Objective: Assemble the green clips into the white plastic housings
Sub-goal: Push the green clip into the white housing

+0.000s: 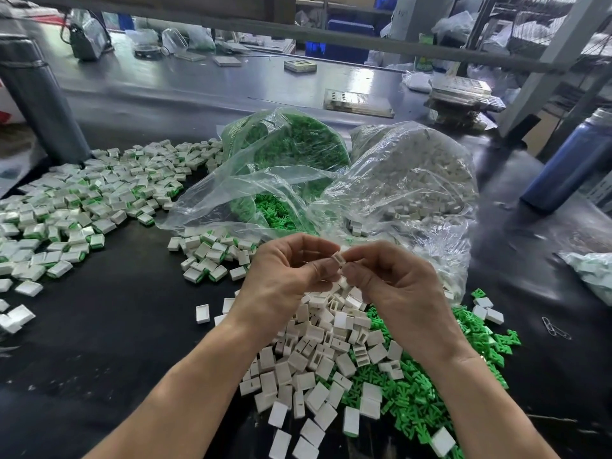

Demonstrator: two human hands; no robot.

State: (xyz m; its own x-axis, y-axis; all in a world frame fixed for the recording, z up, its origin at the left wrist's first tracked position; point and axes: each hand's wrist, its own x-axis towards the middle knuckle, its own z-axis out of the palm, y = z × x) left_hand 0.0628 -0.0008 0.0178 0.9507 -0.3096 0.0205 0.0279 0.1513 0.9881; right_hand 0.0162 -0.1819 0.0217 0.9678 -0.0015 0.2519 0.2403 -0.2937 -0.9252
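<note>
Above the loose housings (pixel 318 356), our left hand (pixel 284 273) and right hand (pixel 394 279) pinch one housing (pixel 337 260); no clip shows in it. Left of them lie many finished units (pixel 82 207); right, unused clips (pixel 430 385).

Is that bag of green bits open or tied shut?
Open: the bag of green clips lies with its mouth gaping, clips showing inside it.

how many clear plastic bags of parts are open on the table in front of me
2. The bag of green clips lies behind the hands toward the left; the bag of white housings lies beside it on the right. Others may sit hidden in the far clutter.
</note>
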